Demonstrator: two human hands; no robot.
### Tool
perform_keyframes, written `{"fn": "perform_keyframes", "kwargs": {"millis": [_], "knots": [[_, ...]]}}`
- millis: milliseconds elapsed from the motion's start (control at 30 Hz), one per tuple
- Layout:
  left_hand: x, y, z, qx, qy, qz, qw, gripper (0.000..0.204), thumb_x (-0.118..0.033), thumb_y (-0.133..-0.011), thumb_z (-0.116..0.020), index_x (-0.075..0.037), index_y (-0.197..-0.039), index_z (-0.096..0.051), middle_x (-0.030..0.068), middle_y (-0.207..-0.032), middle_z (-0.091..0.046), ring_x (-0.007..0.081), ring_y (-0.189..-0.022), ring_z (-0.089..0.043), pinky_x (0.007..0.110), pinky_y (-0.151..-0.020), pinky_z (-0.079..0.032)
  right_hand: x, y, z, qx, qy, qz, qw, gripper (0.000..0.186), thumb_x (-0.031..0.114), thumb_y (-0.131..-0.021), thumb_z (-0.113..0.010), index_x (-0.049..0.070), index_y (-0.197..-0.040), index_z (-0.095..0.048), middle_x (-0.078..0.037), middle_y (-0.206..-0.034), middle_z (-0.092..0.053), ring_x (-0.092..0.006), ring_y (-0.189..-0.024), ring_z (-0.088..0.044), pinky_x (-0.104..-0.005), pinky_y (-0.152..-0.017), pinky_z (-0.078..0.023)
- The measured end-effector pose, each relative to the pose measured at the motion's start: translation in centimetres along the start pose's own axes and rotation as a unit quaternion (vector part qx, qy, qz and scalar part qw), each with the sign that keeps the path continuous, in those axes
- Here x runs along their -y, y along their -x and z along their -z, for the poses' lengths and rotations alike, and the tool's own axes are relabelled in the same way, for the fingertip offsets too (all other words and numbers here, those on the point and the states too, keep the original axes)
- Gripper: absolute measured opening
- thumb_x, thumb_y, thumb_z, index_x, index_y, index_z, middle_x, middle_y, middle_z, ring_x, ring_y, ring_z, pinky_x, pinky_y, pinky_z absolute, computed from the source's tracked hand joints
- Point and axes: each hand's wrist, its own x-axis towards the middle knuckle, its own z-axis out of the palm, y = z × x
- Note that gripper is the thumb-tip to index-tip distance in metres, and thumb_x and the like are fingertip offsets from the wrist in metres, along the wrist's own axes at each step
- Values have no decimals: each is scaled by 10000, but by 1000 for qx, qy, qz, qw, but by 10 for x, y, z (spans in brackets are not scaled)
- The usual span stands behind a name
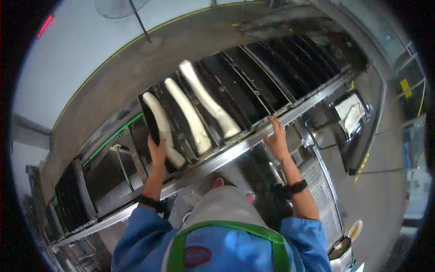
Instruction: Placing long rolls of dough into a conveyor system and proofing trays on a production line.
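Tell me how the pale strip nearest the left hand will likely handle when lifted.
The pale strip may bend or sag: it is long, slim and curved. Lying on the black tray, its bowed shape should resist rolling. Its smooth-looking surface could be slippery.

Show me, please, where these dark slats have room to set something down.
The dark slats right of the rightmost pale strip look bare, bordered in front by the metal rail, with the right hand near it. It is crowded further left: three pale strips lie side by side with narrow gaps, and the left hand is at the leftmost strip.
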Motion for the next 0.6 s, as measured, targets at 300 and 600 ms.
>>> {"fn": "perform_keyframes", "kwargs": {"millis": [300,600], "knots": [[10,-7,9,81,87,136,984,746,-309,-771,-564,-56,-1338,-150,140,-1368,-182,274,-1212,-263,367,-959,-270,-206,282,153,-16,316,-396,862,577,113,-627,-647,137,-1159,-425,-174,-1218,-369,-359,-1102,-367,-427,-911,-327],[-91,30,-64,-114,-379,-345,851,511,-221,-738,-591,2,-1162,-411,178,-1185,-422,318,-1091,-391,414,-926,-303,-270,578,278,29,515,-551,656,590,194,-732,-553,175,-1276,-326,-131,-1184,-443,-262,-993,-479,-380,-738,-436]]}}
